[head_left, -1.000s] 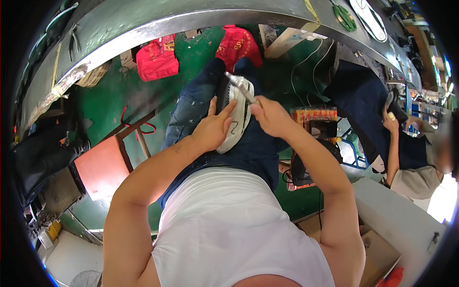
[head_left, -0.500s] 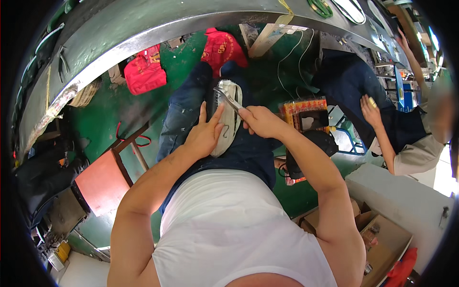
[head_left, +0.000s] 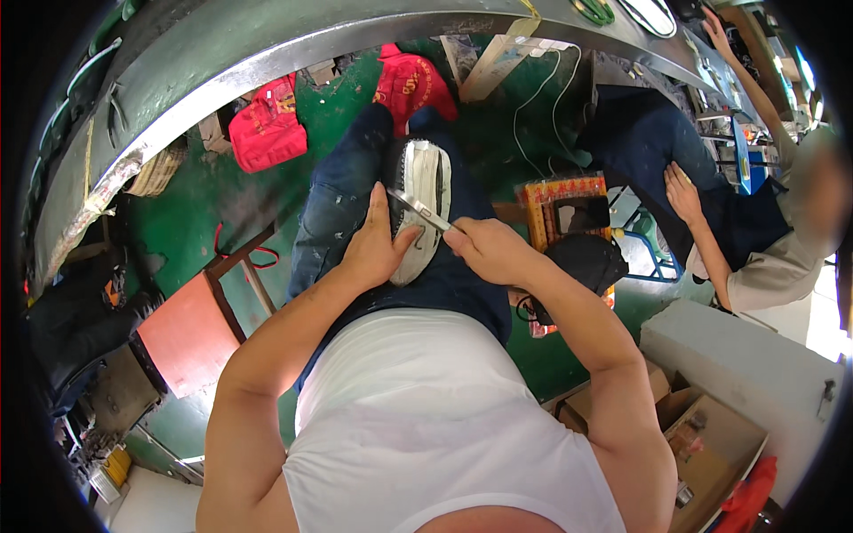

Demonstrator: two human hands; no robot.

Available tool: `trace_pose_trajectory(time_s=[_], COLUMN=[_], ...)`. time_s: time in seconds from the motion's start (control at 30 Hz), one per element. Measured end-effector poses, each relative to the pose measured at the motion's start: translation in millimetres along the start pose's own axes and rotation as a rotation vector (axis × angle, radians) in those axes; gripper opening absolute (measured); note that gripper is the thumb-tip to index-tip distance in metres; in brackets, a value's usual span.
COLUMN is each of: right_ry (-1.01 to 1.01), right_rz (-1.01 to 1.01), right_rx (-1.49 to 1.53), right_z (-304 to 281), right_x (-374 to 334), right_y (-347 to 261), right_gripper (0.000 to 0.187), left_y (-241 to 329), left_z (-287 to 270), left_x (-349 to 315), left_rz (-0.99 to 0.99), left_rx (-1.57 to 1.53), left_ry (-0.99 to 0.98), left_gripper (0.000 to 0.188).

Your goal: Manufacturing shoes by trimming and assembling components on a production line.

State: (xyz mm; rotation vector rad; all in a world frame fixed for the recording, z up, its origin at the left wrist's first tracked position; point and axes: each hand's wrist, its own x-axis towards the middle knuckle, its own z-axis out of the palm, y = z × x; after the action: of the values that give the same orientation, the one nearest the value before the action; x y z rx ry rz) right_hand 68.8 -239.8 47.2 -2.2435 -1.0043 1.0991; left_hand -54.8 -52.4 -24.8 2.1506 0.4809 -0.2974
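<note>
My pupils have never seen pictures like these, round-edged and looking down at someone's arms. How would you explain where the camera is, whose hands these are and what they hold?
There is no machine: these are a person's bare hands. The view comes from a fisheye camera on the wearer's head, looking down, so straight edges bend. A pale, shoe-shaped piece lies on the wearer's lap. The left hand touches it, thumb and forefinger apart; whether it grips is hard to tell. The right hand holds a metal tool across it. Beyond, a grey bench carries a green coil. At the right is another person.
</note>
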Motion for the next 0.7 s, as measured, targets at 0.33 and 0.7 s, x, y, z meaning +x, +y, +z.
trace_pose_trajectory(time_s=[0.33,0.7], right_ry=[0.107,0.302], right_rz=[0.106,0.076], right_rx=[0.413,0.989], right_z=[48.3,76.7], right_x=[-33.0,-39.8], right_y=[54.3,74.5], right_gripper=[0.041,0.050], left_y=[16.6,110.2], left_z=[-31.9,-185.1], left_x=[-25.0,-14.6], left_rz=[-0.090,0.457], left_rx=[-0.242,-0.046], left_ry=[-0.246,-0.103], left_gripper=[0.113,0.078])
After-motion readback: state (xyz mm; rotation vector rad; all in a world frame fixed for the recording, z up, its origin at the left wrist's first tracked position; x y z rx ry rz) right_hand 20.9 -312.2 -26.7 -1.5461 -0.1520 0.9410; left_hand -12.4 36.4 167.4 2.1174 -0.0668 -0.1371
